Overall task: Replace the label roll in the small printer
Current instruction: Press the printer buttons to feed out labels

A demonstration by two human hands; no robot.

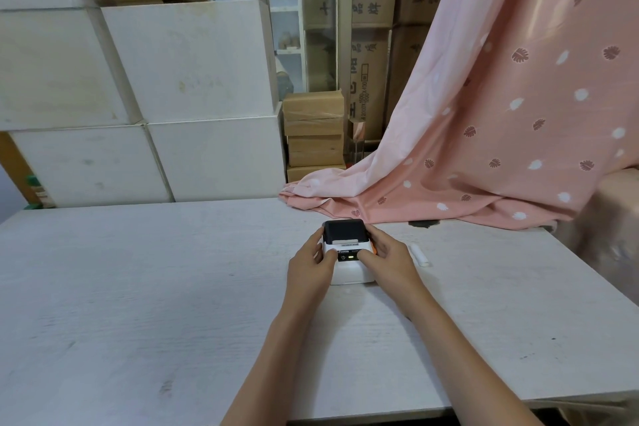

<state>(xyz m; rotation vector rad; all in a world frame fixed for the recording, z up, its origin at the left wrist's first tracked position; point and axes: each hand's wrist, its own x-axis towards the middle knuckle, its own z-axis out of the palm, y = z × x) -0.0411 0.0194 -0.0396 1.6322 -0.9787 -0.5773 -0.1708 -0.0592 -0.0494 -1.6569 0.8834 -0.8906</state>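
Small boxy white plastic printer (349, 254) with glossy black lid and orange side tab, standing on pale wood-grain desk (138, 287). Left hand (311, 266) and right hand (387, 259) curled against printer's two sides, thumbs on front panel. Just right of printer, slim white cylinder (419, 254). Behind printer, draped pink leaf-print cloth (484, 149).

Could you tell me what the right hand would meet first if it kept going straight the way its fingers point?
The right hand already rests against the label printer, fingers pointing up-left across its top, so the printer's black lid comes first. The pink curtain lies beyond, though depth is unclear.
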